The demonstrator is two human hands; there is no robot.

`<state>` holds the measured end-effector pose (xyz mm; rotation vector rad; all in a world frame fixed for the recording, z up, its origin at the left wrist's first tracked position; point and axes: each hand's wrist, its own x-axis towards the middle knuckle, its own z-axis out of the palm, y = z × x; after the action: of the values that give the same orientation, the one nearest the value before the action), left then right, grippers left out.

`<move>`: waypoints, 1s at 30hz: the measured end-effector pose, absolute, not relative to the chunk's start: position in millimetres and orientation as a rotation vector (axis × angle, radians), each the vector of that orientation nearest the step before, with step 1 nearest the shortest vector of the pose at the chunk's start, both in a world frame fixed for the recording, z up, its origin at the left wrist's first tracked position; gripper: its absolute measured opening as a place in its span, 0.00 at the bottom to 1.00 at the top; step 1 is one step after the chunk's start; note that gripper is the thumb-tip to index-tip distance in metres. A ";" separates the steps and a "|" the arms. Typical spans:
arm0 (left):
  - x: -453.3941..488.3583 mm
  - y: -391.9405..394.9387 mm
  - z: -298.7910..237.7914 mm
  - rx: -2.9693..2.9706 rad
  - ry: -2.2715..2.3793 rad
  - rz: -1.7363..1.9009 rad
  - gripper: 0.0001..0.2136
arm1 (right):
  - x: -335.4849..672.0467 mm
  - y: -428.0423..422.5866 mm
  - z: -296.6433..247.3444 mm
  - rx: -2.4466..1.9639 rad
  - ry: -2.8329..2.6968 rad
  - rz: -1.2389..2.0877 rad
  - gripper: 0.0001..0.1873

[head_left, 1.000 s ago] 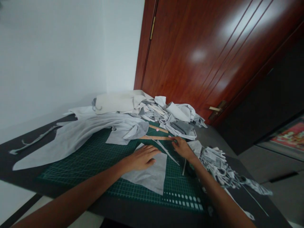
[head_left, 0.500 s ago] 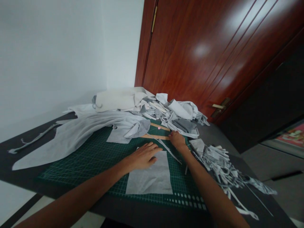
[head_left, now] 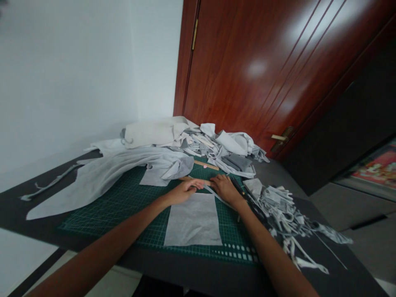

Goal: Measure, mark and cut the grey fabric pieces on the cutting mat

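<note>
A light grey rectangle of cloth (head_left: pixel 193 220) lies flat on the green cutting mat (head_left: pixel 123 210) in front of me. Just beyond its far edge is a narrow wooden ruler (head_left: pixel 208 182). My right hand (head_left: pixel 226 189) closes over the right end of this ruler. At its middle, my left hand (head_left: pixel 185 192) has its fingers together on the near edge; the exact grip is partly hidden. A thin grey strip of cloth (head_left: pixel 218 197) slants away between my hands and passes by my right wrist. A second wooden strip (head_left: pixel 206 165) with a pink spot lies farther back.
Long grey cloth (head_left: pixel 102 177) drapes across the left side. Folded cream cloth (head_left: pixel 148 132) and a scrap pile (head_left: pixel 238 144) line the back, near a wooden door (head_left: pixel 232 74). Tangled offcuts (head_left: pixel 284 210) lie right of my right arm on the dark table (head_left: pixel 173 264).
My left hand has left the grey rectangle and come up to the ruler. My right hand has moved left and slightly nearer with the ruler. The view has shifted a little.
</note>
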<state>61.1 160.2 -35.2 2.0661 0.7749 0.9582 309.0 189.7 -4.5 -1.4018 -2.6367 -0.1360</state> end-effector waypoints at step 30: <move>29.3 165.2 -20.2 2.568 1.386 1.050 0.14 | 323.8 139.9 -12.9 -1.497 -2.397 -0.228 0.13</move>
<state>29.3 165.2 -20.2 2.5680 1.3859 1.0497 323.8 139.9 -12.9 -1.4974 -2.3967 -0.2283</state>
